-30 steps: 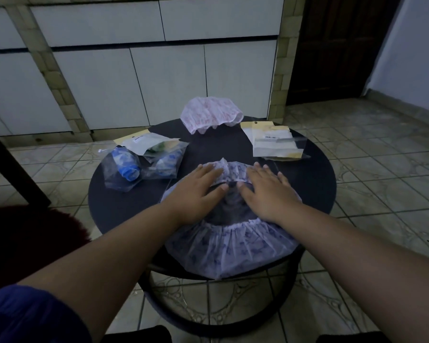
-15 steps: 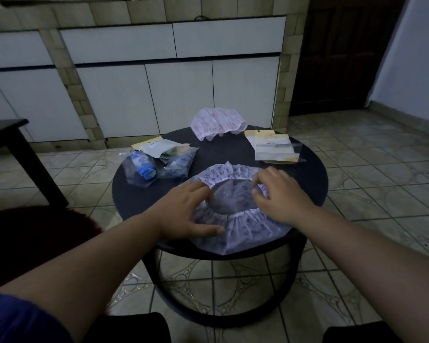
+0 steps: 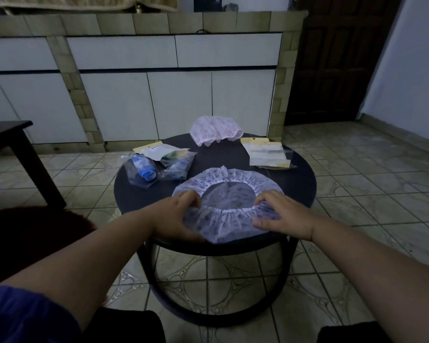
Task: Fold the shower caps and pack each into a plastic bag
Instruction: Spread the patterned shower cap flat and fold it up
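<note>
Shower caps: two packed, two to go

Packed bags are lying at the table's left edge. Left hand and right hand are pinching the blue cap, unfolded, at the near edge. Pink cap and empty bags are waiting at the far edge.

Centre: white crinkled plastic shower cap, purple print. Upper centre: white cap, pink print. Round table black.

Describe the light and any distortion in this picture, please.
Head view: dim, bluish light, no glare; the round dark table is murky, the lilac patterned plastic shower cap stays legible; wide-angle lens bows the tiled counter edge; focus is fairly sharp.
</note>
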